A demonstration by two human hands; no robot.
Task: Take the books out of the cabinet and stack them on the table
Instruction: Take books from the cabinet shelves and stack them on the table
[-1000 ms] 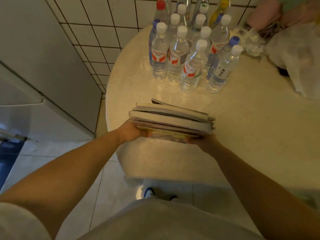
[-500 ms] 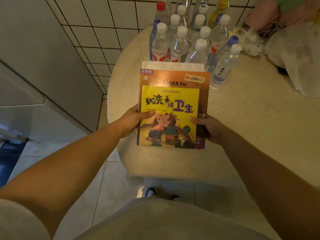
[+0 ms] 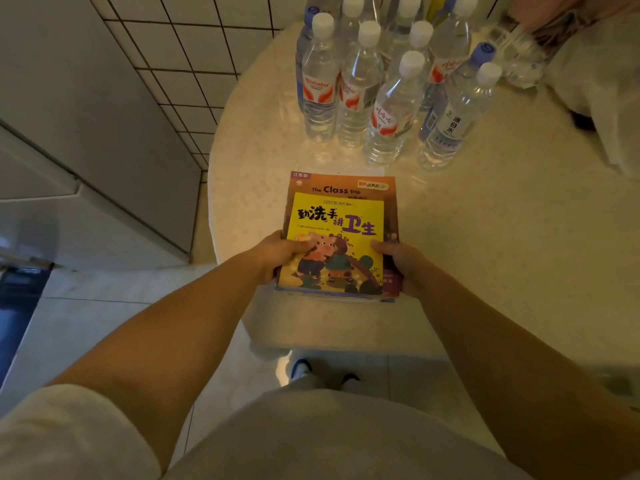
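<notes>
A stack of thin picture books (image 3: 337,237), yellow cover on top, lies flat near the round cream stone table's (image 3: 485,237) near edge. The left hand (image 3: 277,256) and right hand (image 3: 403,266) grip its sides; seemingly only letting go remains.

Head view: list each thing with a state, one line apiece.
Book stack: flat on the table, yellow book on top, near edge by the table's rim.
Left hand: grips the stack's left edge, thumb on the cover.
Right hand: grips the stack's right edge.
Bottles: upright, capped, clustered behind the stack, apart from it.
Table: bears the stack and bottles.
</notes>
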